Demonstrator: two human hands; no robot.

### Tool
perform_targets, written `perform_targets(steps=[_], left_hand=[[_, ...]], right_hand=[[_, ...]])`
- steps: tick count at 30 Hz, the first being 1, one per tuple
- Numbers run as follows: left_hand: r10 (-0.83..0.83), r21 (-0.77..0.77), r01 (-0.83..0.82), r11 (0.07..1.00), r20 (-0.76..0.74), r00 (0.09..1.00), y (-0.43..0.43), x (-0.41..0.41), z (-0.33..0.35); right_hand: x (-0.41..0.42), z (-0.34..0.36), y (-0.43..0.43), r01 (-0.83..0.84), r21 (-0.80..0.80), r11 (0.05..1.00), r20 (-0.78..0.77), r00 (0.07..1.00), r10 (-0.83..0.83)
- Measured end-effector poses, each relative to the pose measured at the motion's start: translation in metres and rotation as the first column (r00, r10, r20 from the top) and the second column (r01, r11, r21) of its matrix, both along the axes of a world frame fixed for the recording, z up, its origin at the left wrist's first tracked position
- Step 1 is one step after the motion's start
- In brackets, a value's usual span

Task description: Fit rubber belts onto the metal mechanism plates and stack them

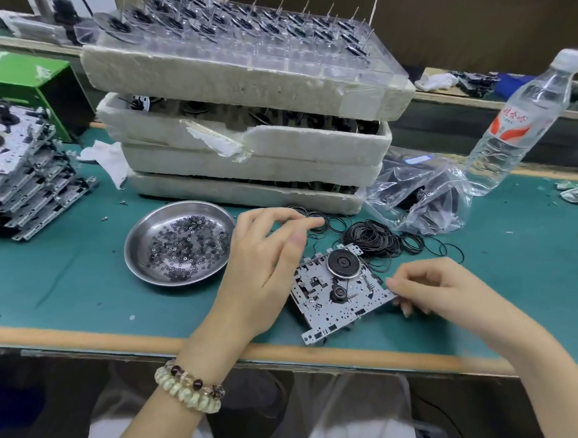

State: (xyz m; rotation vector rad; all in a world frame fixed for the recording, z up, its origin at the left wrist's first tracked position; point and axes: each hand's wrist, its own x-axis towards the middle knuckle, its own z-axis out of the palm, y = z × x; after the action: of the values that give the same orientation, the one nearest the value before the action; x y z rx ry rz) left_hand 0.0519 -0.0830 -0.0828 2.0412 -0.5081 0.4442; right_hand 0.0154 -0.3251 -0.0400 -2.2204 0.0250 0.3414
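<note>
- Pinching the metal plate [322, 309] by its right edge with my right hand [429, 288]; plate lies flat on the mat [74, 273].
- Left hand [262, 251] hovers over its left side, fingers loose, nothing visible in them.
- Belt [335, 282] looks fitted from flywheel [343, 262] to pulley [339, 293]; stacking likely next.
- Loose belts [377, 239] just behind; stack of plates [23, 175] far left.

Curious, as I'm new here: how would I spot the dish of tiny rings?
Find the stacked white foam trays on the green bench. Right before them, beside the left hand, sits a steel dish, the only round shiny bowl there.
</note>
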Motion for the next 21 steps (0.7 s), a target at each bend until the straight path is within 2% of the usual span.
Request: perform_targets(steps=[3, 7, 9, 11, 13, 15, 17, 20, 21], left_hand=[[0.050, -0.110, -0.044, 0.993, 0.052, 0.997, 0.002, 0.001, 0.000], [0.126, -0.237, -0.093, 0.967, 0.127, 0.984, 0.003, 0.000, 0.000], [0.174, -0.304, -0.120, 0.945, 0.158, 0.972, 0.003, 0.000, 0.001], [0.218, -0.384, -0.138, 0.913, 0.175, 0.960, 0.003, -0.001, 0.003], [0.258, -0.469, -0.146, 0.871, 0.185, 0.948, 0.005, -0.002, 0.004], [0.303, -0.542, -0.161, 0.825, 0.182, 0.936, 0.006, -0.003, 0.005], [0.348, -0.601, -0.186, 0.777, 0.164, 0.923, 0.007, -0.003, 0.004], [0.393, -0.660, -0.203, 0.723, 0.152, 0.907, 0.009, -0.003, 0.004], [0.403, -0.669, -0.206, 0.714, 0.152, 0.903, 0.009, -0.003, 0.005]], right_hand=[[0.000, 0.014, 0.003, 0.037, 0.194, 0.980, -0.074, 0.997, -0.023], [0.000, 0.039, 0.010, 0.115, 0.289, 0.950, -0.064, 0.993, -0.101], [0.001, 0.056, 0.013, 0.144, 0.267, 0.953, 0.004, 0.989, -0.150], [0.000, 0.076, 0.018, 0.155, 0.140, 0.978, 0.120, 0.978, -0.172], [-0.003, 0.093, 0.028, 0.158, -0.194, 0.968, 0.337, 0.938, -0.085], [-0.009, 0.103, 0.050, 0.183, -0.533, 0.826, 0.494, 0.860, 0.128], [-0.016, 0.100, 0.082, 0.152, -0.743, 0.652, 0.433, 0.852, 0.295], [-0.033, 0.060, 0.138, 0.066, -0.901, 0.429, 0.287, 0.831, 0.476], [-0.041, 0.046, 0.154, 0.076, -0.917, 0.392, 0.284, 0.814, 0.506]])
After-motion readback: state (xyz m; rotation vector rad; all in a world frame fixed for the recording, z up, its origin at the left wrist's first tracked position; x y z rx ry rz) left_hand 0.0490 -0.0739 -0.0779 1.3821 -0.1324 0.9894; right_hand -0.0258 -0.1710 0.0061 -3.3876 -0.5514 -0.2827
